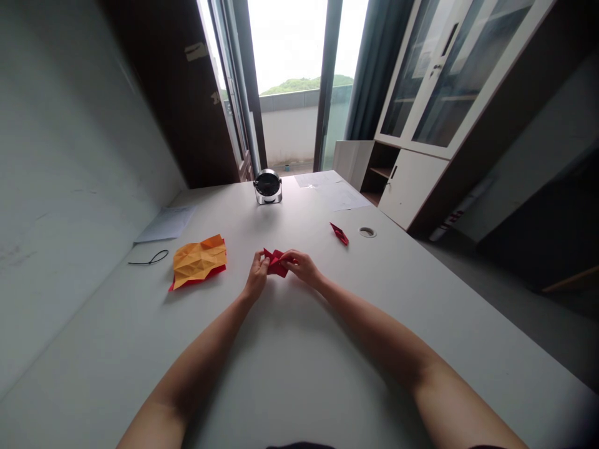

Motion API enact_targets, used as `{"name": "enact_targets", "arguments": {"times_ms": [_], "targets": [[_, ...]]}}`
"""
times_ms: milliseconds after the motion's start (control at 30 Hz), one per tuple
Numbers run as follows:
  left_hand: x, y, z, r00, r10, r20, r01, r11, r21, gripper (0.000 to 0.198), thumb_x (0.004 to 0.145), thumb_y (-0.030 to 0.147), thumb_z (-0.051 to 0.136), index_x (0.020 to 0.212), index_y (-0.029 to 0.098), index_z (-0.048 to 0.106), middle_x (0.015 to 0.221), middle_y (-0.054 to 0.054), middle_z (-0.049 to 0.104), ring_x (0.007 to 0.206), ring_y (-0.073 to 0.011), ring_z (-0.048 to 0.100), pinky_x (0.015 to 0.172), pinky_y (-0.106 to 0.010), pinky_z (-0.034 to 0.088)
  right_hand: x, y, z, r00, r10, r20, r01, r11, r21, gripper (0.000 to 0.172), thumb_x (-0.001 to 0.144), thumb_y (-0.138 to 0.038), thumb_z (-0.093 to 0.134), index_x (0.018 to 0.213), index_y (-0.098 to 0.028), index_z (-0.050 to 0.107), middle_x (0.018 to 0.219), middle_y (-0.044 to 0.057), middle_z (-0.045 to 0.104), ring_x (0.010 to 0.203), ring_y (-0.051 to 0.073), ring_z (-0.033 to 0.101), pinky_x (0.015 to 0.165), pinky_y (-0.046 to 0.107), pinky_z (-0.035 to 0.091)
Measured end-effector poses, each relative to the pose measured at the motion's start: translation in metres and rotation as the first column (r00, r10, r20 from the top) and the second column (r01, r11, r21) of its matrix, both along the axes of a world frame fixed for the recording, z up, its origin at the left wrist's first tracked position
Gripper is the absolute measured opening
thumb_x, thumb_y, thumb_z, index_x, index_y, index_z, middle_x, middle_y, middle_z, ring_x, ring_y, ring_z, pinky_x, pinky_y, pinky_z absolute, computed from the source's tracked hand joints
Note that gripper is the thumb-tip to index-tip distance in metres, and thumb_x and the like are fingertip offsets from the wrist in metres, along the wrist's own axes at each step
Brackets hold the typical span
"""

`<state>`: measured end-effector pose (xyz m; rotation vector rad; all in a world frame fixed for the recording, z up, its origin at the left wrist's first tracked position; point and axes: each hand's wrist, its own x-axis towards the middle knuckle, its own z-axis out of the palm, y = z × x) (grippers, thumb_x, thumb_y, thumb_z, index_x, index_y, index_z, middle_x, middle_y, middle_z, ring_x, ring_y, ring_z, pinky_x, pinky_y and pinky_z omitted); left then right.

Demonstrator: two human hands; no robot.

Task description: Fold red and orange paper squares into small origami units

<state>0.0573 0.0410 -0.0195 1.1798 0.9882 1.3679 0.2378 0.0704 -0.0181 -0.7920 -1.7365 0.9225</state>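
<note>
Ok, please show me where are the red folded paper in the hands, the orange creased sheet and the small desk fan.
red folded paper (277,264), head view, on its middle between the hands
orange creased sheet (200,259), head view, on its centre
small desk fan (267,186), head view, on the dark front grille

creased red paper (277,262), matt white table (299,349), shiny metal-rimmed fan (268,186)

You can't read any words or numbers here. The sheets of paper (165,223) by the wall and the sheets (334,190) at the far end of the table (299,349) have print on them, but it is too small and blurry.
</note>
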Motion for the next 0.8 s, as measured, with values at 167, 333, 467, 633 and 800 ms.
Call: {"name": "enact_targets", "arguments": {"times_ms": [167,333,467,633,800], "targets": [[-0.003,0.0,0.001,0.999,0.007,-0.044,-0.005,1.0,0.028,0.038,0.086,0.036,0.062,0.113,0.022,0.039,0.091,-0.002,0.066,0.073,-0.0158,0.067,0.068,-0.032,0.055,-0.001,0.003,-0.002,0.999,0.012,-0.044,-0.015,0.997,-0.076,0.026,0.084,-0.042,0.066,0.091,-0.018,0.072,0.091,0.006,0.072,0.082,0.02,0.065,0.075,0.032,0.053],[-0.006,0.003,-0.001,0.989,0.13,-0.065,-0.125,0.989,0.078,0.035,0.083,0.038,0.069,0.095,0.022,0.04,0.083,0.002,0.061,0.068,-0.0118,0.063,0.067,-0.026,0.052,-0.004,0.001,-0.005,0.997,0.03,-0.072,-0.038,0.993,-0.114,0.028,0.083,-0.043,0.066,0.093,-0.018,0.073,0.09,0.006,0.073,0.082,0.02,0.066,0.075,0.031,0.053],[-0.002,0.0,0.0,0.995,0.031,-0.09,-0.026,0.998,0.059,0.038,0.087,0.053,0.062,0.092,0.017,0.049,0.086,-0.004,0.063,0.075,-0.0161,0.065,0.068,-0.03,0.054,-0.003,0.004,-0.007,0.991,-0.016,-0.129,-0.004,0.988,-0.152,0.03,0.082,-0.045,0.068,0.094,-0.018,0.074,0.087,0.005,0.073,0.079,0.019,0.066,0.075,0.031,0.054],[0.002,-0.006,0.0,0.97,-0.024,-0.243,0.055,0.991,0.121,0.033,0.087,0.048,0.065,0.098,0.018,0.056,0.085,-0.004,0.069,0.079,-0.0192,0.069,0.075,-0.032,0.054,-0.002,0.009,-0.012,0.981,-0.054,-0.185,0.016,0.98,-0.201,0.034,0.082,-0.048,0.069,0.097,-0.017,0.075,0.088,0.006,0.073,0.08,0.02,0.066,0.076,0.032,0.054],[-0.002,-0.005,-0.002,0.926,0.105,-0.362,-0.04,0.982,0.183,0.021,0.091,0.04,0.058,0.096,0.019,0.06,0.085,-0.003,0.07,0.078,-0.0186,0.068,0.073,-0.029,0.052,-0.004,0.008,-0.011,0.984,-0.023,-0.177,-0.014,0.979,-0.205,0.036,0.082,-0.049,0.068,0.096,-0.017,0.075,0.087,0.005,0.073,0.078,0.019,0.065,0.075,0.032,0.052]]}}
